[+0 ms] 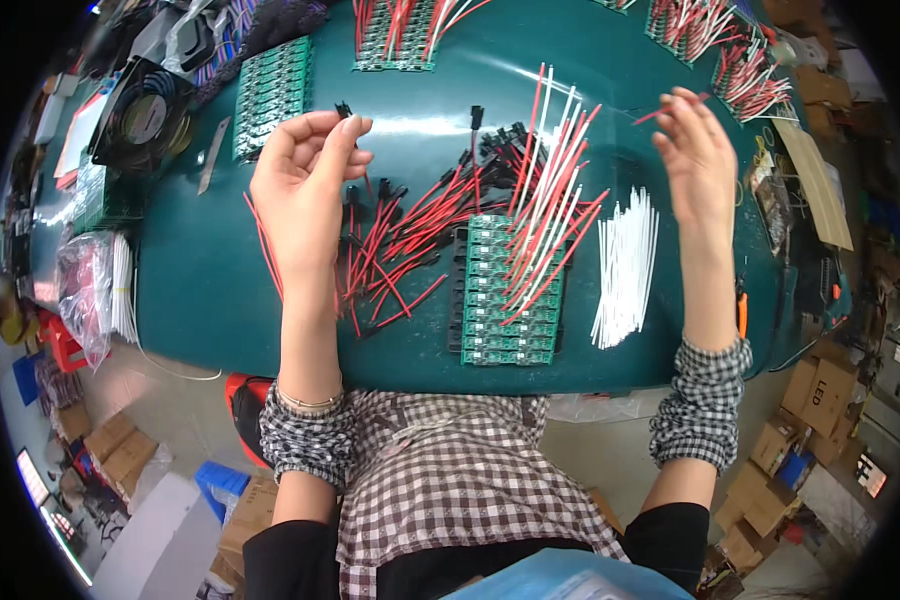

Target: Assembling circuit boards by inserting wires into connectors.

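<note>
My left hand [310, 185] is raised over the left side of the table. Its thumb and fingers pinch a red wire lead, whose black connector [343, 110] shows above the fingertips. At the right, my right hand [698, 160] is lifted, fingers curled around a thin red wire [652, 116]. Between the hands, a green circuit board panel [510, 290] lies on a black holder, with red and white wires standing out from its upper part. Left of the panel, red leads with black connectors [400, 240] form a loose pile. White wires [625, 270] lie in a bundle right of it.
More wired boards [395, 40] sit at the far edge and far right. A bare board stack [273, 90] and a black fan [142, 115] stand far left. An orange-handled tool [742, 308] lies beside my right forearm. Bagged white wires [95, 290] rest at the left edge.
</note>
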The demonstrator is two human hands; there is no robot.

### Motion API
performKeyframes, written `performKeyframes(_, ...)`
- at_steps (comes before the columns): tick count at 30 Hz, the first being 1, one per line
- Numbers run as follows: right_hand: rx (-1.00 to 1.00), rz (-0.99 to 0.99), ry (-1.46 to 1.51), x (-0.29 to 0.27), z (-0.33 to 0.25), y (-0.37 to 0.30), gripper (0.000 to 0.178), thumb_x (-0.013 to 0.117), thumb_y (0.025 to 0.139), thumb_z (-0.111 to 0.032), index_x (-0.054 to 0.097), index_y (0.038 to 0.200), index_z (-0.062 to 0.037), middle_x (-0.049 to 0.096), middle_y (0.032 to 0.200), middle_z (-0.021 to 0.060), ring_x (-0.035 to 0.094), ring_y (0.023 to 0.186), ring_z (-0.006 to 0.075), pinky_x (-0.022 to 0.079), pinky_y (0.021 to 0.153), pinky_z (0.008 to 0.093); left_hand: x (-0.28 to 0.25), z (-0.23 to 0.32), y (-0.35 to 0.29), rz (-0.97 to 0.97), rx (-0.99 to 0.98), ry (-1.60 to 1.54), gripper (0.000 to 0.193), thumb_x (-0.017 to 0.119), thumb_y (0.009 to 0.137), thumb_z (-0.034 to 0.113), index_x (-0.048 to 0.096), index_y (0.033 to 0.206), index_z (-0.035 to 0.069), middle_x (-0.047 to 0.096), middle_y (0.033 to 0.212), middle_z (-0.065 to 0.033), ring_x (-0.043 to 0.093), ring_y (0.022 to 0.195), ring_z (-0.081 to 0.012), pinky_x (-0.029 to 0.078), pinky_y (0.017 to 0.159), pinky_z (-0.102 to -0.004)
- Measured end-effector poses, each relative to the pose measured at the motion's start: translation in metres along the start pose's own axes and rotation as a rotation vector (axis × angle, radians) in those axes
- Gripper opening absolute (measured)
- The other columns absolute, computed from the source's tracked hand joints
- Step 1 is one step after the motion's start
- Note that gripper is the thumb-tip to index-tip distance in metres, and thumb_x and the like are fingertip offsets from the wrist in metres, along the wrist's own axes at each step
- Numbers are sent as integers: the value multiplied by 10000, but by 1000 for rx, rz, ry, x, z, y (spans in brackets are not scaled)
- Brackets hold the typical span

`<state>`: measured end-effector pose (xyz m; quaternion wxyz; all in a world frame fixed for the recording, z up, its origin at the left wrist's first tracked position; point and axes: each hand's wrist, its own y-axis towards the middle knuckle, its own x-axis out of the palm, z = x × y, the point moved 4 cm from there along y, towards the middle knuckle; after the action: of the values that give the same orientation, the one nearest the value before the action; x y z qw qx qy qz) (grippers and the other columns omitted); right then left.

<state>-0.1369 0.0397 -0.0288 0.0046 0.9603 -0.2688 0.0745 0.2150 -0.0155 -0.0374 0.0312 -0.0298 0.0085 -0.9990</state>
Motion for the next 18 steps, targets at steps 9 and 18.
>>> performKeyframes(9,82,-330,-367,91,-74,-134,149,585,915,-69,625,1013,36,588,691,34,512,524,34,380,449,180,2,27,-55,-247,-80,-519,241,603,925,44,571,1145,-49,688,1001,-184,647,721,-140,530,640,-232)
performKeyframes(18,-554,-475,-778,110,-23,-157,135,736,792,-45,673,908,-14,665,705,87,619,529,164,476,475,281,20,24,-87,-373,-185,-286,116,608,911,8,628,1018,-34,689,944,-127,628,705,-111,515,609,-218)
